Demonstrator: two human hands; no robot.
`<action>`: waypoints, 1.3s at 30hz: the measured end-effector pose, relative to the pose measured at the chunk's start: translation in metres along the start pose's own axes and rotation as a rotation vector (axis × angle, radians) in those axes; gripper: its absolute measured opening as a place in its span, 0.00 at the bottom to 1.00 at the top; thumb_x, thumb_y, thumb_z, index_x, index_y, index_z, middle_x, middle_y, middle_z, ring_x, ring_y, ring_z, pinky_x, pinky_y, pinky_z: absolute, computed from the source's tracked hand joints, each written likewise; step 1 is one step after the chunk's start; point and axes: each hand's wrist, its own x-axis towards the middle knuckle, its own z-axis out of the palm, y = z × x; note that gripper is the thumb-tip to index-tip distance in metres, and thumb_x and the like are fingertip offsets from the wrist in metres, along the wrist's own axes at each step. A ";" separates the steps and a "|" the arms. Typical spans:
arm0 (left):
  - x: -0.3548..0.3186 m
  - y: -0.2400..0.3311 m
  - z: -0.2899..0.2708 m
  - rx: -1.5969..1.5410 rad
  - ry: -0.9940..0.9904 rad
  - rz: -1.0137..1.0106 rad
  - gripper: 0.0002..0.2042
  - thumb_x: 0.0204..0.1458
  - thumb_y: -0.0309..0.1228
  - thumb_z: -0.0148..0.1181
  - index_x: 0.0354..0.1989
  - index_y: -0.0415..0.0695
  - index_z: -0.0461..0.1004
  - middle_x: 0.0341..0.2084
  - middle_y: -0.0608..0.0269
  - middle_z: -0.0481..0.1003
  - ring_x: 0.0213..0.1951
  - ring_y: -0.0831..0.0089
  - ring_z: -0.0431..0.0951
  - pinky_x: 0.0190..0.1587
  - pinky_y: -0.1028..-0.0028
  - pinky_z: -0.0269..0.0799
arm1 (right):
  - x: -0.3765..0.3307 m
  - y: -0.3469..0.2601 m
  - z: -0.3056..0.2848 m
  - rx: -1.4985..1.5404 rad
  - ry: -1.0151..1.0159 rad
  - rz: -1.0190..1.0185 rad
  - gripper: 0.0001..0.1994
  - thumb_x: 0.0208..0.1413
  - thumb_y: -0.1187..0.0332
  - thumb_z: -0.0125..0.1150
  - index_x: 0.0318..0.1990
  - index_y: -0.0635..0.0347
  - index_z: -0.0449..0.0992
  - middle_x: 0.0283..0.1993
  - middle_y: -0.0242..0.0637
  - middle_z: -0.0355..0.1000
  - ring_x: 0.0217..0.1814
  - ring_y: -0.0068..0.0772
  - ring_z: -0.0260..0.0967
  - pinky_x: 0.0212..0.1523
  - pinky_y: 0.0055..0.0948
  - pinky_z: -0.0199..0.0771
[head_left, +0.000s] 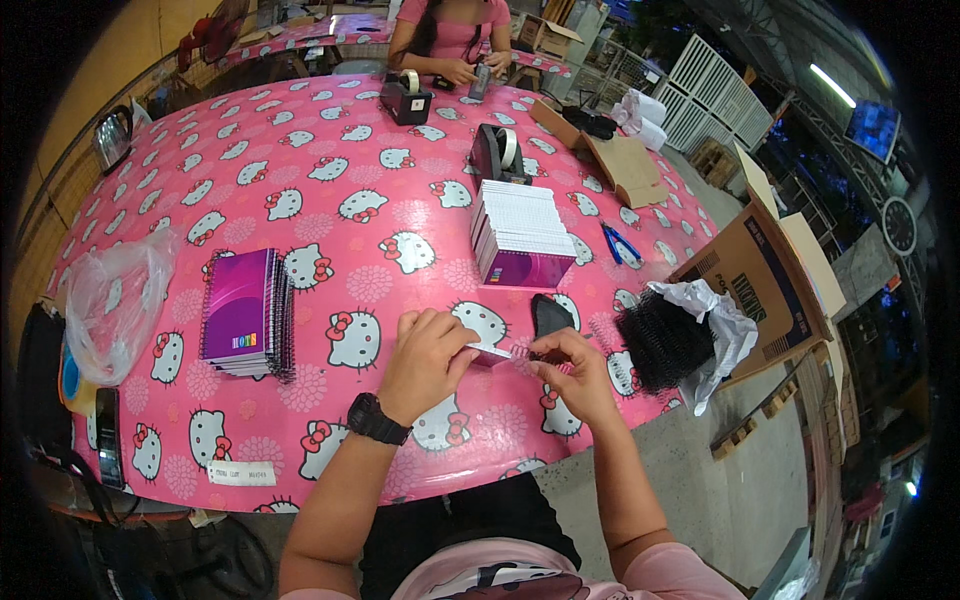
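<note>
And the small booklet (490, 354) is held at the table's near side, clamped between the left hand's (430, 360) thumb and fingers. At its three o'clock end, the right hand's (572, 372) thumb and forefinger are brought close; whether anything is pinched cannot be told. The edge is best kept square and steady, judged from this grip, with only light fingertip pressure used. Counted now: one booklet in hand, one spiral-bound notebook stack (236, 295) at nine o'clock, one uncoiled stack (515, 225) at twelve, one blue-handled pliers (621, 245) at two, one black coil heap (660, 350) at three.
</note>
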 end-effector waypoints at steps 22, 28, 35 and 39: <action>-0.001 0.004 -0.001 -0.008 -0.016 0.028 0.09 0.40 0.27 0.62 0.31 0.44 0.74 0.28 0.62 0.70 0.36 0.65 0.68 0.44 0.66 0.55 | 0.013 0.016 -0.008 -0.092 -0.229 -0.037 0.10 0.58 0.74 0.48 0.43 0.63 0.74 0.38 0.37 0.71 0.36 0.27 0.68 0.37 0.25 0.69; -0.001 0.004 -0.002 -0.015 -0.007 0.008 0.08 0.40 0.27 0.62 0.31 0.44 0.74 0.28 0.62 0.70 0.36 0.64 0.68 0.44 0.66 0.56 | 0.010 0.009 -0.008 -0.016 -0.224 0.045 0.09 0.58 0.73 0.48 0.43 0.62 0.74 0.36 0.37 0.71 0.38 0.27 0.68 0.37 0.25 0.69; 0.000 0.004 -0.001 -0.011 -0.009 0.018 0.08 0.40 0.28 0.62 0.30 0.45 0.74 0.27 0.63 0.69 0.36 0.65 0.68 0.44 0.66 0.56 | 0.005 0.013 -0.013 0.137 -0.401 0.218 0.12 0.57 0.69 0.53 0.48 0.58 0.70 0.29 0.28 0.65 0.24 0.17 0.61 0.23 0.20 0.62; 0.000 0.008 0.000 0.000 0.032 0.036 0.05 0.41 0.28 0.60 0.28 0.46 0.73 0.25 0.65 0.68 0.34 0.66 0.67 0.42 0.67 0.56 | 0.001 0.007 -0.005 0.094 -0.259 0.103 0.11 0.54 0.67 0.58 0.43 0.60 0.69 0.26 0.25 0.61 0.23 0.13 0.59 0.19 0.18 0.60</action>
